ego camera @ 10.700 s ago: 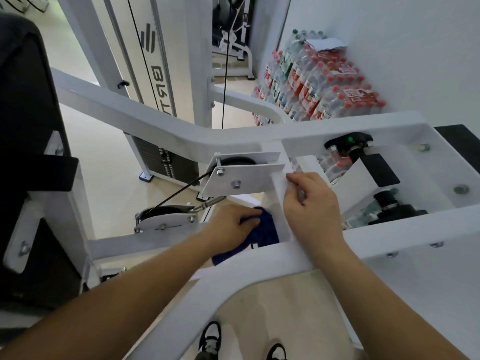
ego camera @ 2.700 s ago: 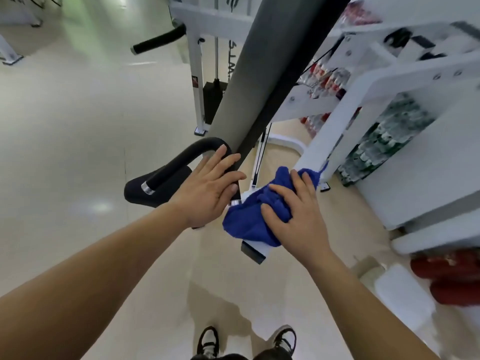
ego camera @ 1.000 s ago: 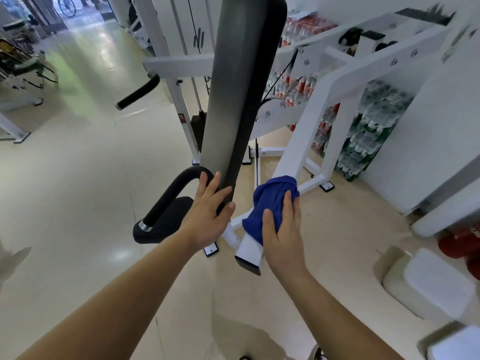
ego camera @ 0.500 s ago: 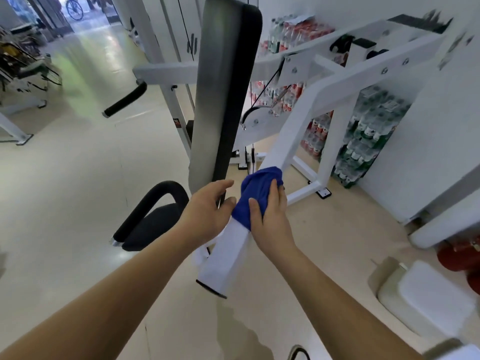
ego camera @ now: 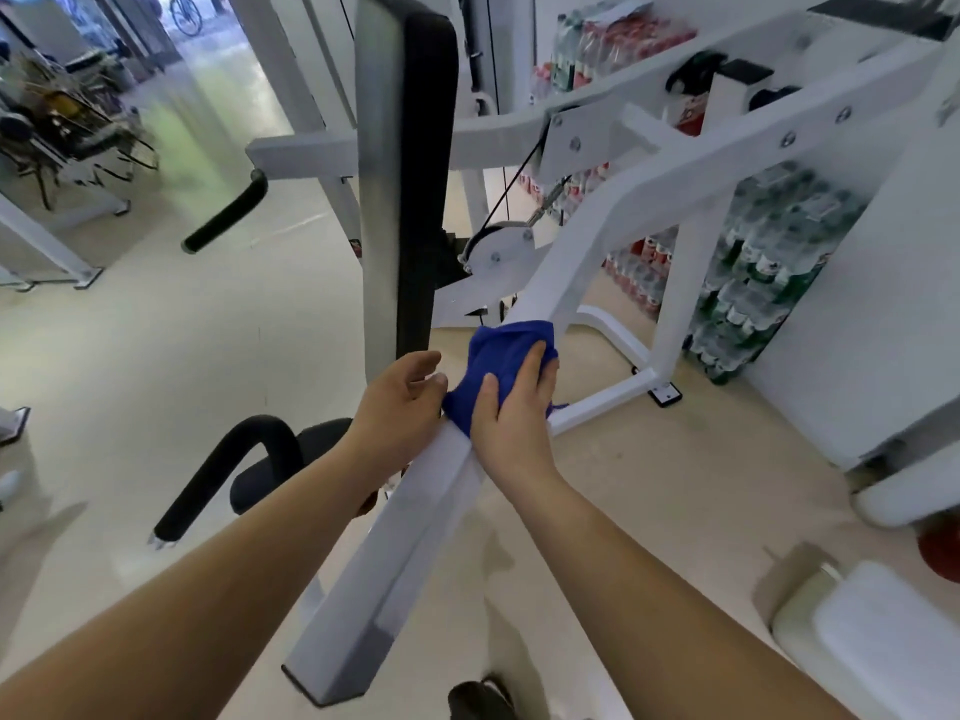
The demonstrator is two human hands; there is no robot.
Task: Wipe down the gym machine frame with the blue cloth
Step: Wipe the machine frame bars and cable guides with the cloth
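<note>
A white square-tube frame beam (ego camera: 395,553) of the gym machine slopes up from the lower middle towards the upper right. The blue cloth (ego camera: 498,356) is wrapped over this beam at mid-frame. My right hand (ego camera: 511,418) lies flat on the cloth, pressing it against the beam, fingers pointing up the tube. My left hand (ego camera: 400,402) sits just left of the cloth against the beam's side, fingers loosely curled and empty, with the thumb tip near the cloth's edge.
A tall black and grey back pad (ego camera: 405,174) stands right behind my left hand. A black curved handle (ego camera: 218,485) and seat lie lower left. Stacked water-bottle packs (ego camera: 753,283) fill the right wall. A pulley plate (ego camera: 501,252) with cable sits above the cloth.
Over the last second my right hand has slid the cloth up the beam, away from its open end. My left hand left the black pad and moved beside the cloth.
</note>
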